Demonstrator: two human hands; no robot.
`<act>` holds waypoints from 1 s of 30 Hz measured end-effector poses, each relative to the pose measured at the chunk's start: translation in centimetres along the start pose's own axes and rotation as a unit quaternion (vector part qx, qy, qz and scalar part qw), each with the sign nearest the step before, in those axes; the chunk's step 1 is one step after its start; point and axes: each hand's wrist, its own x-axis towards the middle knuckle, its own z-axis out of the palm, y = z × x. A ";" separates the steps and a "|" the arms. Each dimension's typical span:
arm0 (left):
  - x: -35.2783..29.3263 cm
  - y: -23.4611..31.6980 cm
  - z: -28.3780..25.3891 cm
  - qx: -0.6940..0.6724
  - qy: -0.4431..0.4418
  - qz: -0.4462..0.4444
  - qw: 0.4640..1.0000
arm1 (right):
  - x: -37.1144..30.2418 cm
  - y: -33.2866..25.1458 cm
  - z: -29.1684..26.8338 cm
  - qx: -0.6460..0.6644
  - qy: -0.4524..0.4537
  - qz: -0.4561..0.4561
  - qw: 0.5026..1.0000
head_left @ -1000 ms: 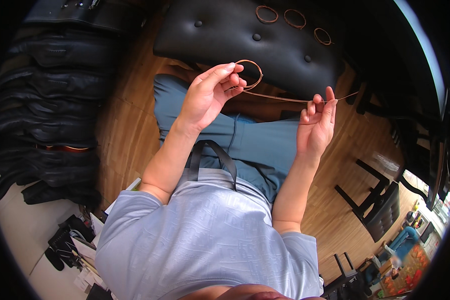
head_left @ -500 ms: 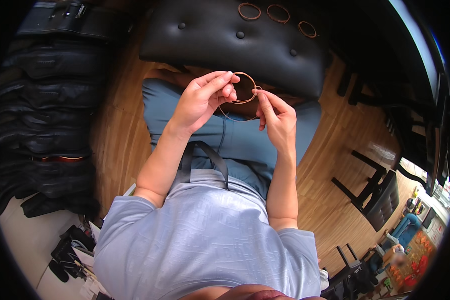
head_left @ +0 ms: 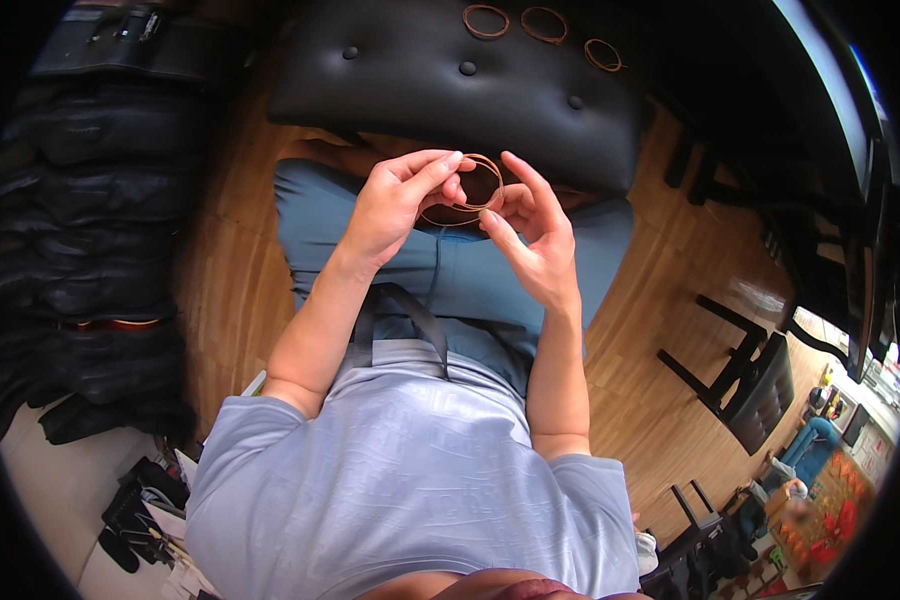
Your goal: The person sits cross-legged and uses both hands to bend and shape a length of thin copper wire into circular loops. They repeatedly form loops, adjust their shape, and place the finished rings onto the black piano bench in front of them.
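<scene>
Above my lap, my left hand [head_left: 395,200] pinches a thin copper-coloured wire coil [head_left: 501,182] between thumb and fingers at its left side. A loose loop of the same wire hangs below the ring, over my blue trousers. My right hand [head_left: 538,240] is at the coil's right side with thumb and index finger spread apart. Its thumb tip is by the lower right of the ring; whether it touches is hard to tell. The other fingers are bent behind the coil, partly hidden.
Ahead of my knees stands a black buttoned bench [head_left: 410,100] with three similar wire coils [head_left: 486,22] on its far part. Black padded cases [head_left: 100,210] line the left. On the wooden floor [head_left: 640,300] at right lies a tipped black stool [head_left: 760,395]. Dark furniture [head_left: 820,200] rises beyond it.
My right hand has parted its thumb and index finger, which were pinched on the wire, and moved slightly left. My left hand keeps its pinch on the coil.
</scene>
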 end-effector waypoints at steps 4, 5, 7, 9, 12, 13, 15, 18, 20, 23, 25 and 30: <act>-0.1 -0.7 0.5 0.028 -0.008 -0.007 1.000 | 0.3 0.9 0.3 -0.061 0.051 -0.033 0.996; -0.2 -1.0 0.7 0.033 -0.010 -0.010 0.999 | 0.4 1.2 0.3 -0.080 0.062 -0.042 0.994; -0.1 -1.5 0.7 0.046 -0.009 -0.002 0.999 | 0.5 1.3 0.3 -0.125 0.091 -0.068 0.986; -0.1 -1.6 0.7 0.053 -0.001 -0.007 0.999 | 0.5 1.3 0.2 -0.176 0.126 -0.099 0.971; 0.0 -1.2 0.4 0.070 0.012 0.001 0.997 | 0.6 1.0 -0.3 -0.089 0.181 -0.099 0.974; 0.1 -1.1 0.2 0.067 0.016 0.005 0.998 | 0.5 0.8 -0.5 -0.037 0.199 -0.083 0.976; 0.3 -0.9 -0.2 0.062 0.024 0.015 0.998 | 0.3 -0.2 -1.5 0.077 0.205 -0.024 0.975; 0.4 -0.6 -0.8 0.049 0.020 0.032 0.998 | 0.5 -0.3 -2.6 0.217 0.254 -0.004 0.943; 0.4 -0.6 -1.0 0.048 0.013 0.041 0.998 | 0.5 -0.1 -3.5 0.256 0.253 -0.015 0.933; 0.4 -0.5 -1.4 0.073 0.000 0.047 0.996 | 0.5 0.0 -3.9 0.286 0.264 -0.011 0.921; 0.3 -0.3 -1.5 0.108 -0.009 0.042 0.993 | 0.3 0.4 -4.4 0.292 0.256 -0.009 0.922; -0.1 0.2 -0.6 0.133 -0.043 0.041 0.989 | 0.1 -0.6 -3.7 0.055 0.213 0.072 0.973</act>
